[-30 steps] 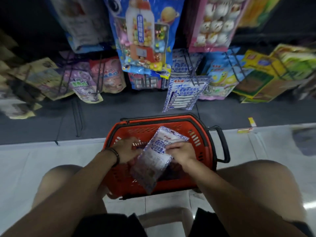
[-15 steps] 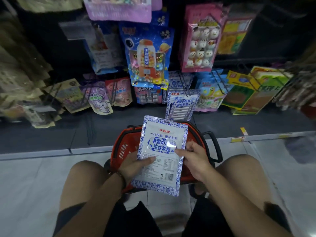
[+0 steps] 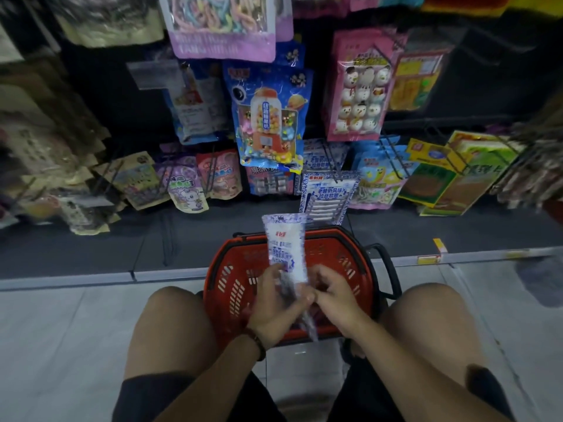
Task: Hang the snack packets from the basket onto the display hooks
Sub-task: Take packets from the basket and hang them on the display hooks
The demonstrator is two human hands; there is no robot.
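Note:
A white snack packet with blue print (image 3: pixel 285 248) stands nearly edge-on above the red basket (image 3: pixel 227 287) between my knees. My left hand (image 3: pixel 274 303) grips its lower part. My right hand (image 3: pixel 333 296) touches the packet's lower edge from the right, blurred by motion. A matching blue-and-white packet (image 3: pixel 327 194) hangs on a low display hook (image 3: pixel 330 161) straight ahead, just beyond the basket. More dark packets show dimly at the basket's bottom under my hands.
Rows of wire hooks carry many hanging packets: a blue gumball bag (image 3: pixel 268 117), a pink snowman bag (image 3: pixel 358 86), green and yellow packs (image 3: pixel 447 175) at right. A dark base shelf (image 3: pixel 91 251) runs below them. The basket's black handle (image 3: pixel 387 269) juts right.
The packet was lifted out of the basket, held flat facing me, and has now turned edge-on. My view has tilted up, showing more of the display.

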